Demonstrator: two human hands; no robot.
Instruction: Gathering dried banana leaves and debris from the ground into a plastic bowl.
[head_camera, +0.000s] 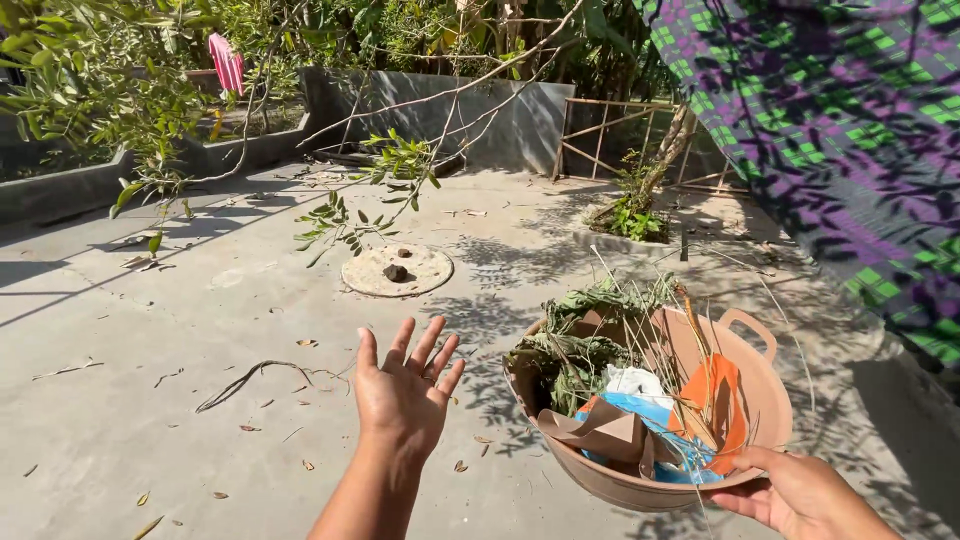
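My right hand (795, 492) grips the near rim of a tan plastic basin (765, 385) held above the concrete ground. The basin is full of wilted green leaves and stalks (580, 345), brown paper (600, 432), a blue wrapper, a white scrap and an orange wrapper (718, 400). My left hand (403, 392) is raised to the left of the basin, palm forward and fingers spread, holding nothing and touching nothing. A thin fallen twig (250, 380) lies on the ground farther left of that hand.
A round concrete cover (397, 270) with small stones lies ahead. Leafy branches hang in from the upper left. A purple-and-green checked cloth (850, 130) hangs at right. Low concrete walls, a wooden frame and a small planted tree stand behind. Dry leaves dot the ground.
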